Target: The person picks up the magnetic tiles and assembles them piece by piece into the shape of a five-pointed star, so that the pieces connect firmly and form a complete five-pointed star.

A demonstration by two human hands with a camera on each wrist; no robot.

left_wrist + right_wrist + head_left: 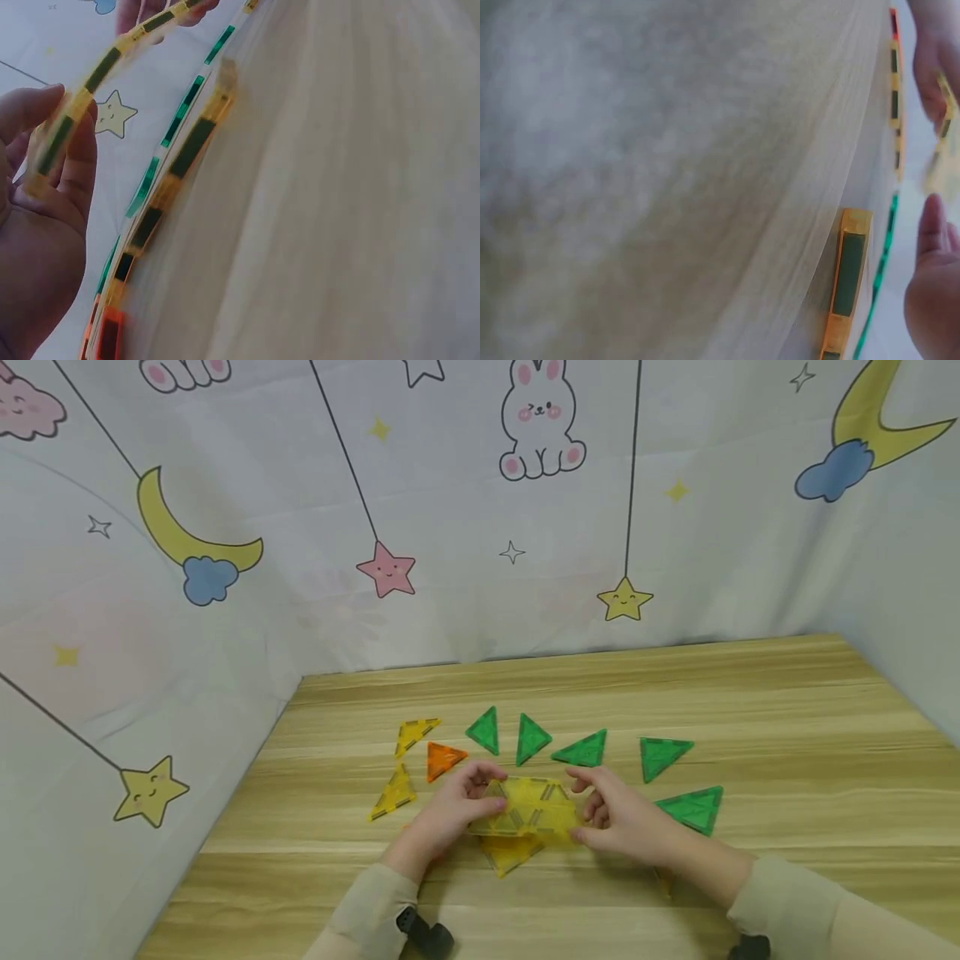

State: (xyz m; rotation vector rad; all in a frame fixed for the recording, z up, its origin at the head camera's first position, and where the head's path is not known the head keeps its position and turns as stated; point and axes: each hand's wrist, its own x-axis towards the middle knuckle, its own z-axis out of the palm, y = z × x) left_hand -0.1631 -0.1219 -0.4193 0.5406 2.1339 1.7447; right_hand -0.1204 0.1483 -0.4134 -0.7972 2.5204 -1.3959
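Over the front middle of the table, my left hand [459,806] pinches a panel of joined see-through yellow magnetic tiles [525,806], thumb in front and fingers behind. From the left wrist view the panel [64,135] bends along its length. Its right end is blurred. My right hand [622,814] is at that end, thumb and forefinger spread apart with the tips right at the panel's edge. Another yellow tile [510,856] shows below the panel, partly covered by it.
Several green triangle tiles [533,739] lie in an arc behind the hands. To the left are an orange triangle [445,761] and yellow triangles [395,793]. A yellow tile [847,274] lies by the right wrist. A printed cloth [465,510] hangs behind the wooden table [300,893].
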